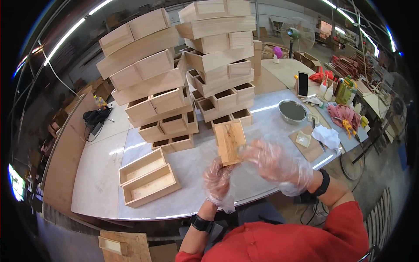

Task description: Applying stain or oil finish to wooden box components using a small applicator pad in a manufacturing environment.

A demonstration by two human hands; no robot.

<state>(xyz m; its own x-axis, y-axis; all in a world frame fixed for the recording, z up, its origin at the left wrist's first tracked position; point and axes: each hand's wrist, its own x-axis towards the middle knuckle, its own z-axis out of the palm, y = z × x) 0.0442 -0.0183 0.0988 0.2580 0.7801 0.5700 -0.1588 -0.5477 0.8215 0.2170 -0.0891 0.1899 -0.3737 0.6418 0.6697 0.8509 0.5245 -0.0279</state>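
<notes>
Holds a wooden piece [230,142], warm in tone and clearly grained, tilted above the table [187,194], in front of the body. Grips its lower end in the left hand [217,179], with the fingers closed on the wood. Has the right hand [270,161] by the right edge of the piece, with the fingers bent toward it; cannot tell, through the blur, whether touching the wood or pinching something small. Wears loose clear plastic gloves [288,172] on both hands, a dark wristband [323,182] on the right, a dark watch [201,223] on the left, and a red top [262,244].

Has two open boxes [153,195] on the table to the left of the left hand, close together, hollow sides up. Faces a left stack [148,74] and a right stack [222,63] of pale wooden boxes, tall, near each other and unevenly piled.

Has, on the right, a round bowl [286,120] of something dark grey, and, nearer, a small dish [303,139] on a brown sheet [308,151], beside a white cloth [326,137]. Has, farther right, a pink cloth [345,114] with an orange-handled tool [348,126] at its edge, and, behind, a phone [302,84] propped upright, white bottles [323,89] and a greenish bottle [345,91]. Faces, well beyond the table, a standing fan [299,35].
</notes>
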